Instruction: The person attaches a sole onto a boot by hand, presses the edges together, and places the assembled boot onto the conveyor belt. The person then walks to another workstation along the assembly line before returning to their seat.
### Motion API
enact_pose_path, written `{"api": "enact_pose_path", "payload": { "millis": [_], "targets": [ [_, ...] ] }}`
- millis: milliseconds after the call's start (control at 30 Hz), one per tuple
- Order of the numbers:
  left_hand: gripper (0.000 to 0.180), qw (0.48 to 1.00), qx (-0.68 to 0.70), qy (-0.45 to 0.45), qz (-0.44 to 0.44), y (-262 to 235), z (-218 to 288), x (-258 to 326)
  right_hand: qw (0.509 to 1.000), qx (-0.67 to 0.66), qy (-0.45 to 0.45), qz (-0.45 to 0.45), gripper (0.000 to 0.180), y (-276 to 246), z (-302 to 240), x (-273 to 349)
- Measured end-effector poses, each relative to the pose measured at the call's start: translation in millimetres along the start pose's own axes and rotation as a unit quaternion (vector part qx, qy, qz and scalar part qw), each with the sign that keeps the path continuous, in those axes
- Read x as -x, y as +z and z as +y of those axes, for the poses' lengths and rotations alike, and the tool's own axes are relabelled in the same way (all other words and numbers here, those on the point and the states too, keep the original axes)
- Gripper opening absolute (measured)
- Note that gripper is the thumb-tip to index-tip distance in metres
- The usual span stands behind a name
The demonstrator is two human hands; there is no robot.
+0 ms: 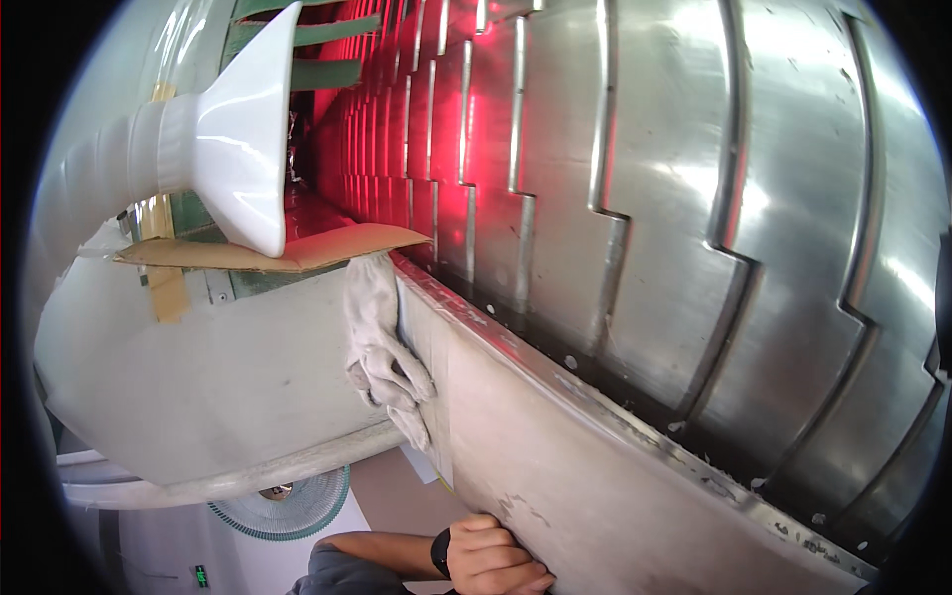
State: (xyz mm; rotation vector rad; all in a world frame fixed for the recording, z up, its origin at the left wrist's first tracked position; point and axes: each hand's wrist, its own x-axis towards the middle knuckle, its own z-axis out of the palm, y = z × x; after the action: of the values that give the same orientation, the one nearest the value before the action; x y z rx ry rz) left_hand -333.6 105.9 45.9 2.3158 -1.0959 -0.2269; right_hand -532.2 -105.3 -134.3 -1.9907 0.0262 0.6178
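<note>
At the lower edge, my left hand [496,558] is closed, its fingers curled, beside the lower part of a pale, scuffed panel [575,466]. A dark band circles its wrist. Whatever may be inside the fingers is hidden. My right hand is out of view. Farther up, a limp greyish-white knitted glove or cloth [374,327] hangs over the panel's corner. Behind the panel stands a large wall of overlapping shiny metal plates [659,149] with stepped seams, lit red toward its far left end.
At upper left, a white flared hood [243,139] on a ribbed hose [109,159] stands above bent cardboard [288,253]. Green strips [327,74] hang behind it. A grey sloped surface [218,367] ends in a rounded rail [198,488]. Below lies a round, ridged, green-rimmed object [297,511].
</note>
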Motion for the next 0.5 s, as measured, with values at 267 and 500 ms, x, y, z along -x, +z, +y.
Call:
{"api": "enact_pose_path", "payload": {
  "millis": [267, 500],
  "targets": [
    [0.021, 1.0, 0.003, -0.006, 0.01, 0.1, -0.1, 0.8, 1.0, 0.011, -0.017, -0.023, 0.041, -2.8, 1.1, 0.6],
    [0.019, 1.0, 0.005, -0.004, 0.004, -1.2, -3.0, -2.3, 0.999, 0.01, -0.018, -0.037, 0.043, -7.1, 0.2, -0.5]
  ]
}}
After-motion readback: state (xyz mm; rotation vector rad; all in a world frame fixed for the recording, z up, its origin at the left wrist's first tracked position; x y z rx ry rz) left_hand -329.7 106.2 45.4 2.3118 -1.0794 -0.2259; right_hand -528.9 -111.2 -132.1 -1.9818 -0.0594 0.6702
